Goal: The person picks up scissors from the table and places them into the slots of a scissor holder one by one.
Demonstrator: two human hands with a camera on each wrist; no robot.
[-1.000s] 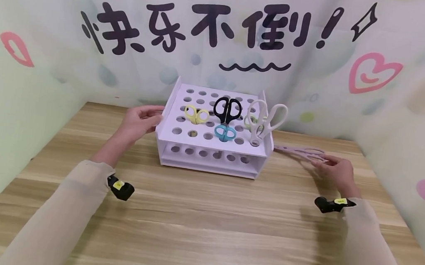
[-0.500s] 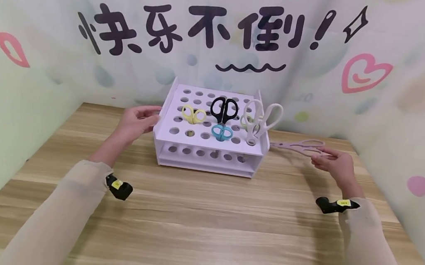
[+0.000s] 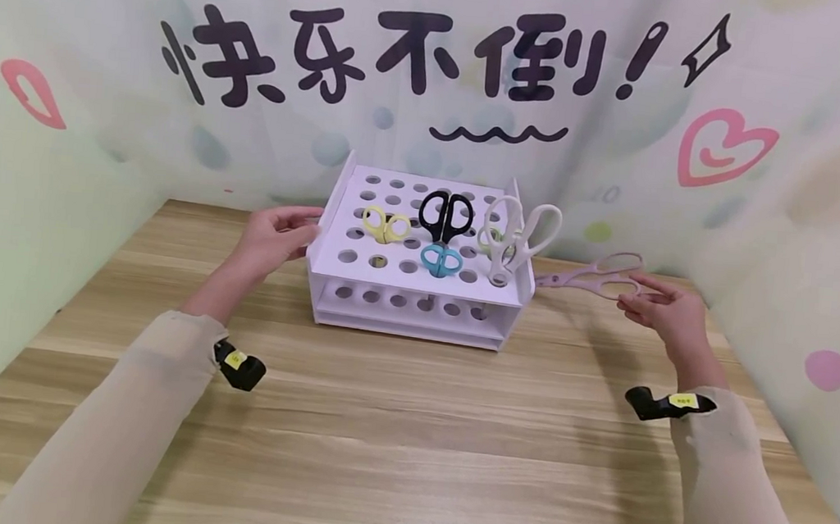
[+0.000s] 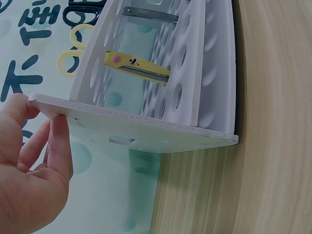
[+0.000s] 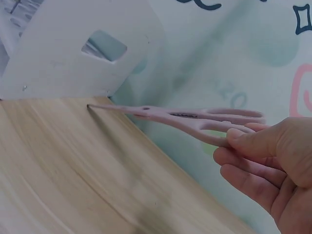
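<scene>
My left hand [image 3: 266,242] pinches the left side panel of a white rack [image 3: 417,292] with round holes, fingertips at the panel's upper edge in the left wrist view. Yellow scissors [image 3: 386,238], black scissors [image 3: 444,233], small blue scissors [image 3: 440,272], white scissors [image 3: 497,266] and partly hidden green scissors [image 3: 486,239] stand in the holes, handles up. Right of the rack, my right hand [image 3: 671,313] pinches pale pink scissors [image 5: 163,116] by one handle loop. Their handles are raised off the table, with the tip pointing at the rack's base near the tabletop.
The wooden table [image 3: 404,458] meets a printed cloth backdrop [image 3: 620,163] close behind the rack, and cloth walls rise at left and right. Black wrist cameras [image 3: 240,365] sit on both sleeves.
The right hand has lifted the pink scissors' handles upward and slightly away, and their loops now show more spread. The left hand keeps its place at the rack.
</scene>
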